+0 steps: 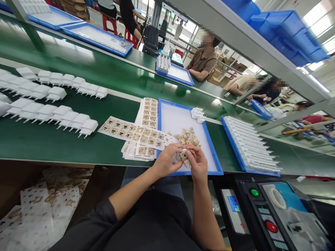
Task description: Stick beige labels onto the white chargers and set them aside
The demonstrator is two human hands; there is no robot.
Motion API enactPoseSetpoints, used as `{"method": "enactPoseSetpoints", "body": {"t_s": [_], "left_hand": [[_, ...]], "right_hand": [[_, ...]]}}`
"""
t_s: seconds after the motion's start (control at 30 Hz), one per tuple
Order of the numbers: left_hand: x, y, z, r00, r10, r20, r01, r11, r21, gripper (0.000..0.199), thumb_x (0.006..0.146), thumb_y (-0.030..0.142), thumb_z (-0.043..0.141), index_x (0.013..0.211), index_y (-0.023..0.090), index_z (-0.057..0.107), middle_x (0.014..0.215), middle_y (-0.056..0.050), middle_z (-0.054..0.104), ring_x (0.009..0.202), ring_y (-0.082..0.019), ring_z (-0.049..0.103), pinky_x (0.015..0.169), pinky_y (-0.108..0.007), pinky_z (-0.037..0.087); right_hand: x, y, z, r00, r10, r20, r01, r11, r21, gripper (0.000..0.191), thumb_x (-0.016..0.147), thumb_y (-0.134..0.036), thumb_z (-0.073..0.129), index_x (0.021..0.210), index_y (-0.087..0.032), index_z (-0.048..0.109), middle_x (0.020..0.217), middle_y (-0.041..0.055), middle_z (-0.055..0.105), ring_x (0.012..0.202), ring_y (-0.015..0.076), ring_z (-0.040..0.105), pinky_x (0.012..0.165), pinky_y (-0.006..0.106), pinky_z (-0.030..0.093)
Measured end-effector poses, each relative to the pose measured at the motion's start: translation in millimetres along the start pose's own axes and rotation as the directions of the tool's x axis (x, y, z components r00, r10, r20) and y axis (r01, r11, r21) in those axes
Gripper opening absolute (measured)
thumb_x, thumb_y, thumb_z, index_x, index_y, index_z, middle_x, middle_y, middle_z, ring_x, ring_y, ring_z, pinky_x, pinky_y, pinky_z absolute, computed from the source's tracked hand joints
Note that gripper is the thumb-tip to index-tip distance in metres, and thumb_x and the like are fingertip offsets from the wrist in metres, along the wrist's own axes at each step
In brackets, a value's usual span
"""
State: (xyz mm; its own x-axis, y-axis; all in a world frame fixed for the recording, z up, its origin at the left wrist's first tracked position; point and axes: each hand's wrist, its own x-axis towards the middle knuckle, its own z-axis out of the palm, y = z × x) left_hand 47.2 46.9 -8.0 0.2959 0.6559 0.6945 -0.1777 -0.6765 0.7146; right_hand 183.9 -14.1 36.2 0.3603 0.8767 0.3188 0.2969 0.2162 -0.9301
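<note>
Both hands meet over the front of a blue-rimmed tray (216,158). My left hand (167,160) and my right hand (197,162) hold one small white charger (183,155) between their fingertips, its end face with a dark port turned up. Behind the fingers lies a heap of small tan pieces (191,136). A sheet of tan stickers (131,131) reaches over the tray's left rim, on top of stacked sticker sheets (149,111). A few white chargers (198,114) stand at the tray's back right corner.
Rows of white chargers (49,111) line the green bench (52,143) at left. A blue tray full of chargers (248,146) is on the right, near a machine with a red button (271,226). Used sheets (36,205) fill a box below left. Several people sit beyond.
</note>
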Motion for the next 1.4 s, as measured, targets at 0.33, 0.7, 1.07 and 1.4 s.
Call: {"method": "enactPoseSetpoints", "body": {"t_s": [0.33,0.7,1.07,1.4], "left_hand": [[1,3,1.3,0.924,-0.375,-0.078,0.378,0.926,0.022,0.037,0.079,0.018,0.07,0.113,0.021,0.056,0.118,-0.01,0.07,0.111,-0.023,0.069,0.093,-0.037,0.059],[1,2,-3.3,0.861,-0.368,-0.352,0.448,0.876,0.179,0.039,0.086,0.03,0.064,0.124,0.02,0.063,0.118,-0.009,0.068,0.104,-0.023,0.066,0.091,-0.035,0.054],[68,-29,-216.1,0.678,-0.31,-0.667,0.707,0.025,0.707,0.038,0.092,0.032,0.065,0.127,0.017,0.061,0.125,-0.014,0.068,0.123,-0.032,0.058,0.106,-0.042,0.044],[102,-95,-337.1,0.462,-0.5,-0.732,0.749,-0.222,0.624,0.037,0.097,0.038,0.064,0.126,0.015,0.061,0.128,-0.011,0.063,0.115,-0.025,0.063,0.099,-0.049,0.054]], "right_hand": [[27,36,-45,0.981,-0.178,0.079,0.185,0.979,-0.089,0.02,0.088,-0.032,0.07,0.107,-0.028,0.069,0.092,0.0036,0.069,0.094,0.024,0.066,0.093,0.048,0.052],[37,63,-62,0.846,-0.406,0.345,0.512,0.798,-0.318,0.014,0.096,-0.028,0.061,0.101,-0.022,0.072,0.095,0.0049,0.076,0.09,0.0208,0.072,0.083,0.033,0.057],[37,62,-61,0.792,-0.424,0.438,0.564,0.784,-0.26,0.014,0.095,-0.03,0.058,0.102,-0.031,0.07,0.094,0.003,0.079,0.083,0.0269,0.079,0.069,0.039,0.067],[42,74,-60,0.886,-0.197,0.421,0.349,0.88,-0.323,0.021,0.086,-0.042,0.062,0.103,-0.052,0.069,0.095,0.0003,0.08,0.085,0.0337,0.078,0.075,0.053,0.068]]}}
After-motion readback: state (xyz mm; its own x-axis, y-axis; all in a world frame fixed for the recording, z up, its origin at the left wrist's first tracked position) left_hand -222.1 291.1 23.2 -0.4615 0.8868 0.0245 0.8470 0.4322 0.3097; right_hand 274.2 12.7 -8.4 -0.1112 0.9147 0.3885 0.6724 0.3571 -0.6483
